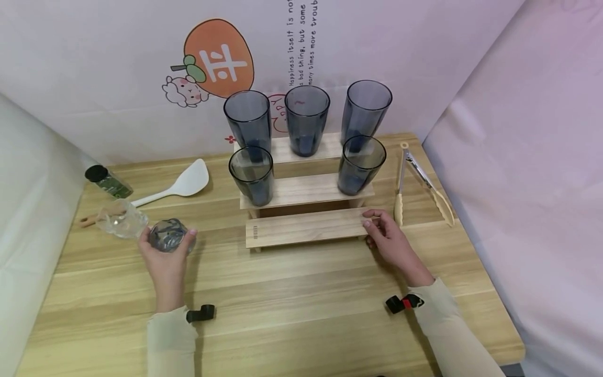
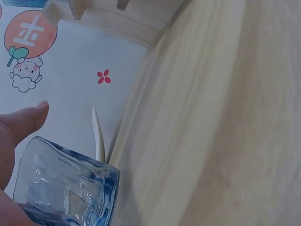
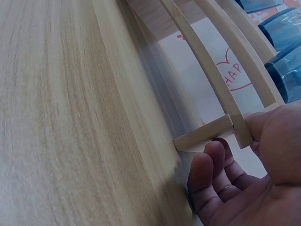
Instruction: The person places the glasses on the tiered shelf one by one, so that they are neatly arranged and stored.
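My left hand [image 1: 166, 262] spreads its thumb and fingers around a short bluish glass [image 1: 168, 235] on the table's left side. In the left wrist view, the thumb [image 2: 28, 120] stands apart from this glass. My right hand [image 1: 390, 242] holds the right end of the bottom step of a three-step wooden rack [image 1: 306, 228], thumb on top. In the right wrist view, its curled fingers [image 3: 202, 174] are beside the rack's leg. Three tall dark-blue glasses [image 1: 307, 123] stand on the top step. Two shorter ones, a left glass [image 1: 254, 180] and a right glass [image 1: 358, 170], stand on the middle step.
Left of the held-around glass sits a clear wavy glass [image 1: 121, 219]. Behind it lie a white spatula [image 1: 188, 180] and a black-capped spice jar [image 1: 109, 181]. Tongs [image 1: 424, 180] lie right of the rack. A printed cloth [image 1: 118, 68] hangs behind the table.
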